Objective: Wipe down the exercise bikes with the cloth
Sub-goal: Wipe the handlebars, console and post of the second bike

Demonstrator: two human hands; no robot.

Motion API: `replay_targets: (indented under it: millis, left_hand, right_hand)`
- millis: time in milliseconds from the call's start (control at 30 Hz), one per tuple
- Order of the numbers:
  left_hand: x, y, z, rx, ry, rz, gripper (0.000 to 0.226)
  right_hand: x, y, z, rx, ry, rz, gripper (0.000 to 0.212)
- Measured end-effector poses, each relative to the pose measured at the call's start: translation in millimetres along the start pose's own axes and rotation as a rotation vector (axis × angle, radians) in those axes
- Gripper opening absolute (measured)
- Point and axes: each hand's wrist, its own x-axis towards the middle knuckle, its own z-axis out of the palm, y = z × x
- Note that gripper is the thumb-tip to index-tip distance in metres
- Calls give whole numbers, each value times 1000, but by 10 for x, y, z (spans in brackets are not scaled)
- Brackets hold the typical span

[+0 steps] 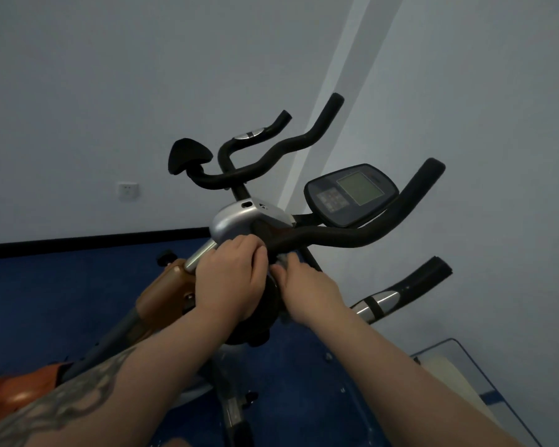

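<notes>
- Head view: both hands meet at the middle of the near exercise bike (255, 221), just under its silver housing where the black handlebar (352, 235) joins the post.
- The left hand (229, 279) lies over the junction with its fingers curled down around the stem area. Whether they grip bare metal or part of the cloth I cannot tell, since the back of the hand hides them.
- The right hand (304, 282) has its fingers bunched on a small grey cloth (286, 258), pinching it against the underside of the handlebar.
- The cloth shows only as a crumpled, pale grey wad between the two hands. Most of it is covered, and its full shape is not visible.
- The bike has black foam grips, a dark console (352, 195) with a greyish screen to the right, a silver post and an orange-brown body (162, 291) lower left.
- A second bike's handlebars (271, 156) stand behind, near the wall.
- Risk, as I judge it: the wad is small and squeezed into a tight joint, so it could slip out of the pinch and drop to the blue floor (62, 301).
- Pressing hard near the console arm could knock the display.
- With so little cloth exposed, the fingers may rub the bar instead, leaving patches unwiped.
</notes>
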Motion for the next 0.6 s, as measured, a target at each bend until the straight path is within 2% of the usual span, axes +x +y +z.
replay_targets:
  millis: [100,167,233,267,300,367,433,467,533,600]
  left_hand:
    - [4,-17,7,-12,-10,14,27]
    - [-5,-35,12,-9,-20,25,26]
    - [1,-45,21,-7,-20,31,26]
    - [0,-45,26,-4,-21,30,27]
    - [-3,-44,26,-1,-24,26,27]
    - [-7,-45,21,-4,-30,19,29]
    - [3,-44,28,-4,-31,23,31]
    - [-5,-40,29,-4,-32,21,32]
    - [-17,-30,22,6,-25,13,33]
    - [-10,-19,17,7,-23,20,33]
  right_hand:
    - [-332,110,82,-251,122,-117,52]
    - [-596,378,-68,-342,191,-369,54]
    - [-692,873,-330,-404,303,-666,41]
    - [-704,1157,-484,-451,397,-739,35]
    - [-699,1387,-638,-480,481,-749,31]
    - [-688,1510,-655,-459,631,-620,26]
    - [-674,1285,-281,-312,773,-392,26]
    - [-680,1152,-64,-232,813,-344,25]
    - [-686,1078,74,-235,779,-508,24]
    - [-640,1294,-274,-396,667,-709,26]
